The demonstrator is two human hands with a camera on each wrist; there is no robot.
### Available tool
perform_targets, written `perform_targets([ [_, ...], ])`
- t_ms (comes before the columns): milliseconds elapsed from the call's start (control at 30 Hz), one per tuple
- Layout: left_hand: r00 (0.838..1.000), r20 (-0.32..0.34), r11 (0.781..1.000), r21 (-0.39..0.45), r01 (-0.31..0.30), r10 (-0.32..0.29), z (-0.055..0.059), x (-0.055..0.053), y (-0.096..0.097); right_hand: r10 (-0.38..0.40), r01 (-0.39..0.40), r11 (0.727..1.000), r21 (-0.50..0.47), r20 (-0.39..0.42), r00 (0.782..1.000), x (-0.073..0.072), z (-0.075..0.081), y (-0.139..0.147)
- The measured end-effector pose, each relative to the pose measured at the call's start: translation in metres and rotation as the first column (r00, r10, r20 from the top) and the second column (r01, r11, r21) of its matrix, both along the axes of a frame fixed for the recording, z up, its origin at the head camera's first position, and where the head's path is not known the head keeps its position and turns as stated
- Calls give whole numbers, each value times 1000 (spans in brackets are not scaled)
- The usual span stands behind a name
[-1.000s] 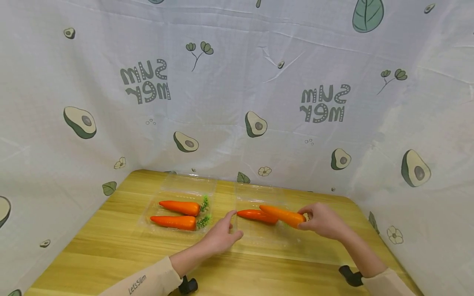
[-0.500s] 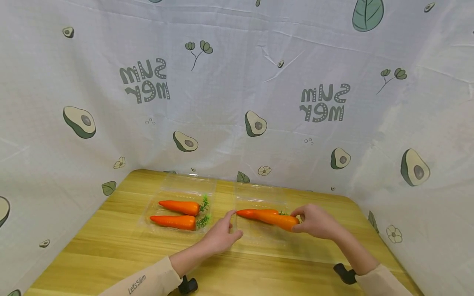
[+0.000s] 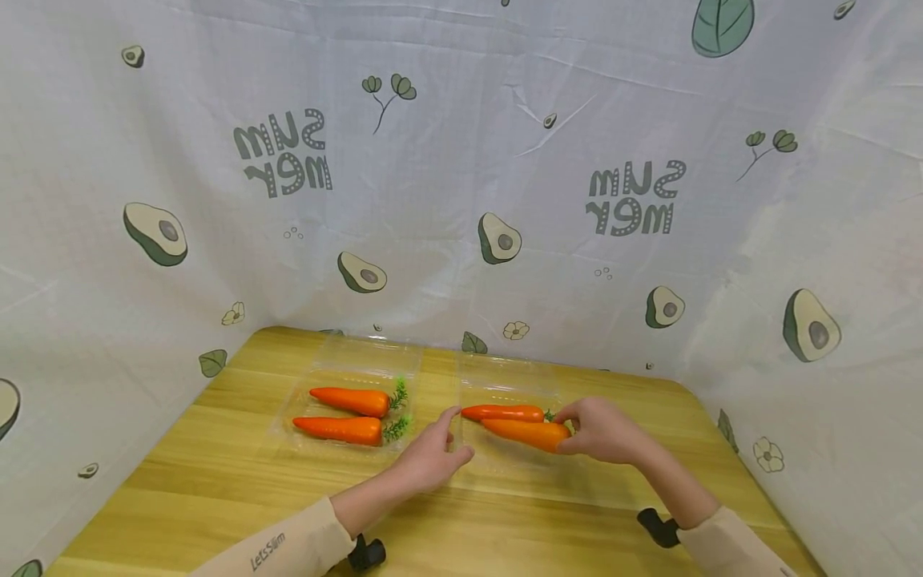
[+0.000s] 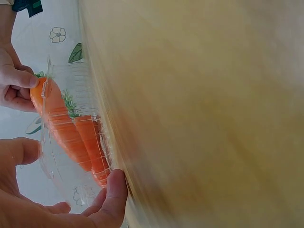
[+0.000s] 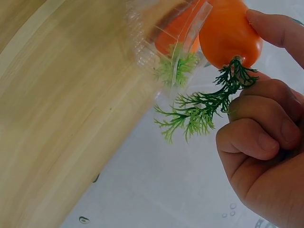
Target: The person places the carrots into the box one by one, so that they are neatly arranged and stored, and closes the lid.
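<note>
My right hand (image 3: 602,431) pinches the leafy end of an orange toy carrot (image 3: 526,433) between thumb and index finger, the other fingers curled. This carrot slants over the right clear plastic box (image 3: 505,466), tip low beside a redder carrot (image 3: 502,413) lying inside. In the right wrist view its green leaves (image 5: 232,88) hang free beyond the box rim. My left hand (image 3: 431,458) is at the same box's left side, thumb and index finger spread apart. In the left wrist view its index fingertip (image 4: 117,178) lies by the box's lower edge.
A second clear box (image 3: 288,437) stands to the left, holding two carrots (image 3: 339,430) with green tops. Both box lids (image 3: 371,353) lie folded back. The wooden table (image 3: 238,489) ends against a printed curtain (image 3: 433,184) behind and at the sides.
My right hand has lowered the carrot and moved it left, from across the redder carrot to the near side of it. The left hand has stayed in place.
</note>
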State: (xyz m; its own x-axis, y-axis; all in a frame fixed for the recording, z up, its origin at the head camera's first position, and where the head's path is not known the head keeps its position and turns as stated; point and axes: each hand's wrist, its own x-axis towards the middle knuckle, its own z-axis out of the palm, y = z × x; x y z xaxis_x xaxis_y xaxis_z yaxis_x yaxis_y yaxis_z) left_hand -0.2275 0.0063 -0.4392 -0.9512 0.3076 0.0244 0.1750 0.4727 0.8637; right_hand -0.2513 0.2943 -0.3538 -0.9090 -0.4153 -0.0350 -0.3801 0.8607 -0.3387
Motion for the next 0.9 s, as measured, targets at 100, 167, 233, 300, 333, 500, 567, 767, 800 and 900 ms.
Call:
perform_targets([
  [100, 1000, 4, 1000, 3, 1, -1, -1, 0, 0, 19, -18, 1000, 15, -7, 1000, -2, -2, -3],
  [167, 1000, 3, 1000, 6, 3, -3, -1, 0, 0, 31, -31, 999, 20, -4, 1000, -3, -3, -4],
  [233, 1000, 4, 1000, 7, 4, -4, -1, 0, 0, 42, -42, 999, 24, -1, 999, -5, -4, -5],
  [300, 1000, 6, 1000, 9, 4, -4, 0, 0, 0, 49, -49, 999, 22, 8, 999, -6, -5, -5],
  [333, 1000, 6, 1000, 10, 4, -4, 0, 0, 0, 55, -55, 998, 19, 13, 998, -6, -6, -6],
  [500, 1000, 16, 1000, 19, 2, -3, 3, 1, 0, 78, -79, 997, 7, 33, 996, -8, -8, -8],
  [567, 1000, 19, 1000, 20, 2, -3, 3, 2, 0, 83, -83, 996, 12, 38, 996, -9, -9, -9],
  [767, 1000, 16, 1000, 18, 2, -2, 3, 2, 1, 89, -90, 995, 43, 29, 996, -11, -12, -12],
  [800, 1000, 16, 1000, 18, 1, -2, 3, 2, 1, 88, -89, 995, 45, 29, 996, -11, -12, -12],
  [900, 1000, 17, 1000, 17, 0, -1, 3, 3, 1, 83, -85, 995, 55, 32, 996, -11, -14, -14],
])
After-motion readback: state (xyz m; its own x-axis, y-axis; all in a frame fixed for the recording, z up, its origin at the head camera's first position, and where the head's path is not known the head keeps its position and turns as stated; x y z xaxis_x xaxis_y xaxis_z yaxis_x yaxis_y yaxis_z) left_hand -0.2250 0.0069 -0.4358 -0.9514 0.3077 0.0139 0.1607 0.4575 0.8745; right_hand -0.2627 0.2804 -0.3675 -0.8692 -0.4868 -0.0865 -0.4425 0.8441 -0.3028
